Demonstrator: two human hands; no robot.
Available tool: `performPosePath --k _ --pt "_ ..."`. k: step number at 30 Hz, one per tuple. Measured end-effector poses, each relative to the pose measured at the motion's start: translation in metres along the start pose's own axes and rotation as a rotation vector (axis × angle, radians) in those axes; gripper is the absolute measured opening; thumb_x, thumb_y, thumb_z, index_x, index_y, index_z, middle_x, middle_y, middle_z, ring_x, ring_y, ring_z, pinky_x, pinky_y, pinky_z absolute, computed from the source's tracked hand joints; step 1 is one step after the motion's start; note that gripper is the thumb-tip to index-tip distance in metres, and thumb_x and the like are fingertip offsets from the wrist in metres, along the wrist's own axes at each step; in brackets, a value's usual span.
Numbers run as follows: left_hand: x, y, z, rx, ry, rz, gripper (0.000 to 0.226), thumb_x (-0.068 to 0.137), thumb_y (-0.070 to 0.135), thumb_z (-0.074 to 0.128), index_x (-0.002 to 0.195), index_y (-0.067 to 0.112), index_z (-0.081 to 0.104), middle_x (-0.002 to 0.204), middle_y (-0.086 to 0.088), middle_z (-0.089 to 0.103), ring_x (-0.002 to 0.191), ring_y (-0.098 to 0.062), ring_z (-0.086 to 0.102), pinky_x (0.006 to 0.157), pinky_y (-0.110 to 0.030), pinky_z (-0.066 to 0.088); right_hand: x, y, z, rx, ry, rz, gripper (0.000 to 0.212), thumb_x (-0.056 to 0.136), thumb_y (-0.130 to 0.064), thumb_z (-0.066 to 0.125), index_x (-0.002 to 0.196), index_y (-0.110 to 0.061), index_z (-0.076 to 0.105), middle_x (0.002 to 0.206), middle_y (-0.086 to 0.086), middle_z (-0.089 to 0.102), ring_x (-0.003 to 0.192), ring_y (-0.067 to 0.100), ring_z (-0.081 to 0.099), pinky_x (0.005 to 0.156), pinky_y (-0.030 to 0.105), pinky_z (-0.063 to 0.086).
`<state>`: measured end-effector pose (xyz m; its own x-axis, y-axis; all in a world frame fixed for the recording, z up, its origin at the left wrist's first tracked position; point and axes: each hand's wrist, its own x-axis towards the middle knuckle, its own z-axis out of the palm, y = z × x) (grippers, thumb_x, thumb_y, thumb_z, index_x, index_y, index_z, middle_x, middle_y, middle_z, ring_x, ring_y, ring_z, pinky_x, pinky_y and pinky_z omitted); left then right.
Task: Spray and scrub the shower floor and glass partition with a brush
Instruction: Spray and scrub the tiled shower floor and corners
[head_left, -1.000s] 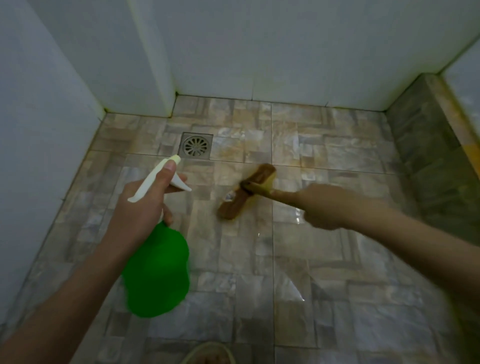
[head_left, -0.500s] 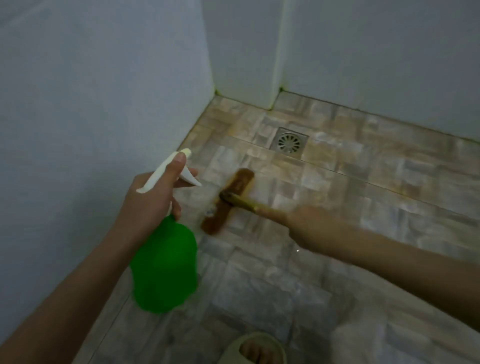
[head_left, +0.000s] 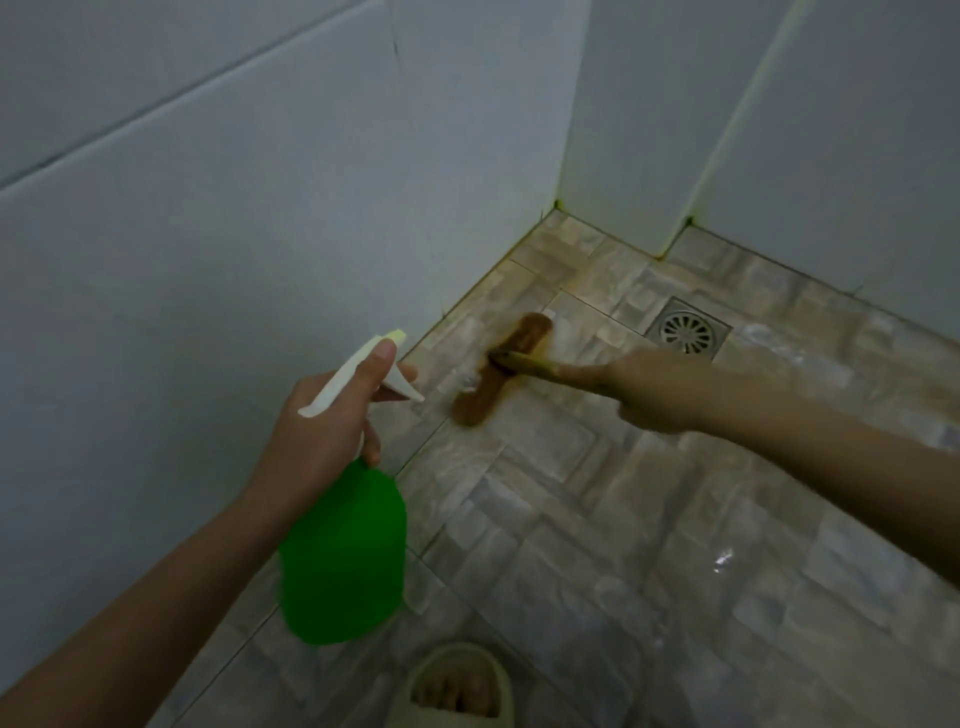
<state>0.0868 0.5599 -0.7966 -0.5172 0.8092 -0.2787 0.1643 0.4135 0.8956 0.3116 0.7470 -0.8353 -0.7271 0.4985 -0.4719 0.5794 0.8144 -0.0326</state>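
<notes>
Flanking the brush, white wall left, drain right, slipper below

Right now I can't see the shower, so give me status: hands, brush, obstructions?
Left hand grips spray bottle. Right hand holds brush on floor. Nothing in the way.

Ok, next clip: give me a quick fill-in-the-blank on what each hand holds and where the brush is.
1. The left hand holds a ____ spray bottle.
2. The right hand holds the ____ by its handle.
3. The brush head rests on the floor between the wall and the ____.

Missing: green; brush; drain
</notes>
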Motion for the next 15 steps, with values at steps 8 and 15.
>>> performPosePath --k 8,15 --pt "0.026 0.016 0.009 -0.02 -0.015 -0.016 0.027 0.081 0.07 0.051 0.077 0.058 0.075 0.098 0.0 0.08 0.043 -0.022 0.052 0.062 -0.031 0.048 0.059 0.018 0.038 0.078 0.115 -0.016 0.083 0.092 -0.004 0.043 0.146 -0.055 0.006 0.07 -0.001 0.046 0.059 0.015 0.051 0.056 0.033 0.046" --pt "0.041 0.029 0.016 -0.078 -0.007 0.053 0.027 0.076 0.074 0.052 0.074 0.059 0.074 0.098 0.011 0.079 0.041 -0.021 0.049 0.06 -0.032 0.047 0.11 0.101 -0.016 0.074 0.205 0.192 0.08 0.092 -0.003 0.05 0.148 -0.048 0.017 0.088 0.006 0.051 0.073 0.02 0.049 0.066 0.035 0.046"
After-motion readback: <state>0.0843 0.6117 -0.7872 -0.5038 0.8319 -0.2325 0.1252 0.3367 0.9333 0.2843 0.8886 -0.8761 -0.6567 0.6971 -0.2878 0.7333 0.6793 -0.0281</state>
